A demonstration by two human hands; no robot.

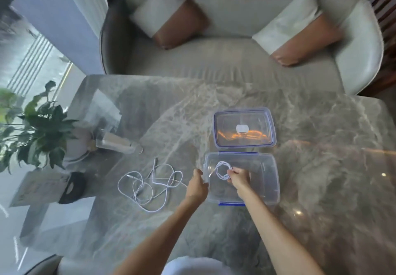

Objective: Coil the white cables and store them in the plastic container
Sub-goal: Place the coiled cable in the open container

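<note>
Right hand [239, 177] pinches coil [222, 169] over container [267, 180], left part | left hand [197, 183] grips its left wall | lay coil flat, loops together, then release | loose cable [147, 185] lies left.

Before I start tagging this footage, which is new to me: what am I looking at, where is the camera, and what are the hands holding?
There is no machine here. A person wears one wide-angle camera on the head, so you look down along their bare arms at a marble table.

The right hand pinches a small coiled white cable and holds it inside the open plastic container. The left hand grips the container's left wall, probably to steady it. The lid lies flat on the table just behind the container.

To the left of the container lies a tangle of loose white cable, not yet coiled. Further left stands a potted plant. A sofa with cushions is beyond the table.
</note>
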